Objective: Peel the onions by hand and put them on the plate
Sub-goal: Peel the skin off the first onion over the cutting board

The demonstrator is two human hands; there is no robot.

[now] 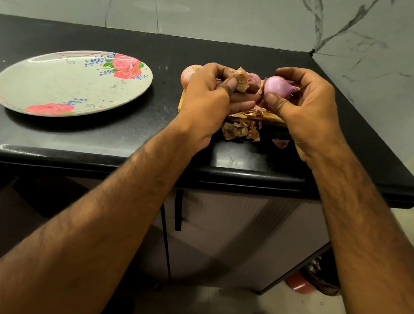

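Peeling is mid-way, judged from the head view, the only one there is. Above the wooden board [272,119] the right hand [305,109] holds a small pink onion [278,87], fingers curled over its top and thumb pressed beneath, so the grip is closed round it. Its shown face looks smooth and bare, though a dry scrap seems to cling at its pointed end. Just left of it, also over the board, the left hand [205,100] pinches a papery piece of skin [241,82] between thumb and fingertips, the other fingers loosely bent below.

Behind the hands, at the board's far side, two more onions show: one pale onion [187,74] past the left knuckles, apparently with skin on, and one pink onion [254,79] between the hands, too hidden to judge. Loose skins [241,131] lie on the black countertop [124,132] just in front of the board.

Well to the left of the board sits the floral plate [77,85], holding no onion. So nothing is delivered yet: this onion looks nearly ready to go over, and at least two remain.
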